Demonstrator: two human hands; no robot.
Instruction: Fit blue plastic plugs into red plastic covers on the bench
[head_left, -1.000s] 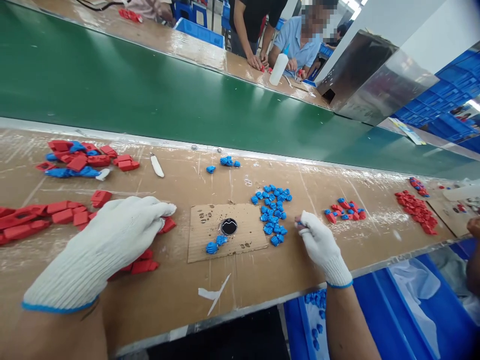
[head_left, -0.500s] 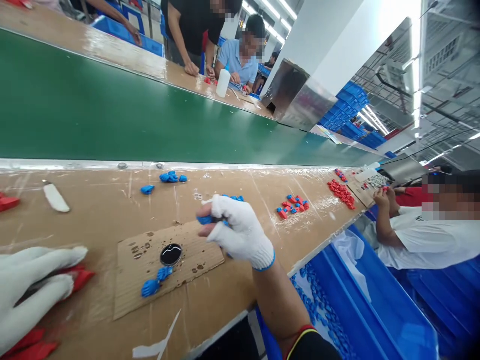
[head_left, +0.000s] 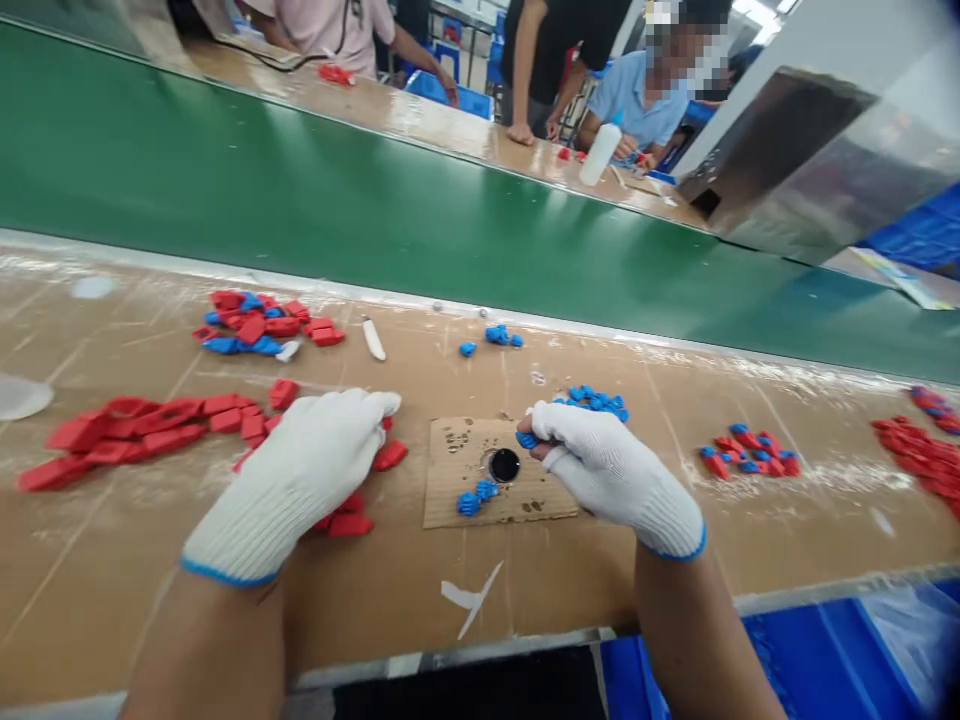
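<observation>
My right hand [head_left: 600, 465], in a white glove with bare fingertips, pinches a small blue piece [head_left: 526, 440] just right of a round dish of dark liquid [head_left: 504, 465]. The dish sits on a cardboard sheet [head_left: 442, 470], beside two blue ribbed pieces [head_left: 477, 497]. My left hand [head_left: 315, 460], gloved in white, is curled palm down over red blocky pieces [head_left: 390, 456]. Its fingers look closed, but whatever they hold is hidden beneath them. Behind my right hand lies a pile of blue pieces [head_left: 592, 400].
Red pieces [head_left: 142, 430] spread to the left, below a mixed red-and-blue pile [head_left: 255, 325]. A white-handled tool [head_left: 373, 340] lies near the green belt [head_left: 315, 220]. Joined red-blue pieces [head_left: 750, 452] sit right. Blue crates [head_left: 825, 650] stand below the table edge. People work across the belt.
The view has swung left, bringing more red pieces and both forearms into sight. My right hand still pinches the blue piece, now closer to the dish. My left hand remains over the red pieces.
</observation>
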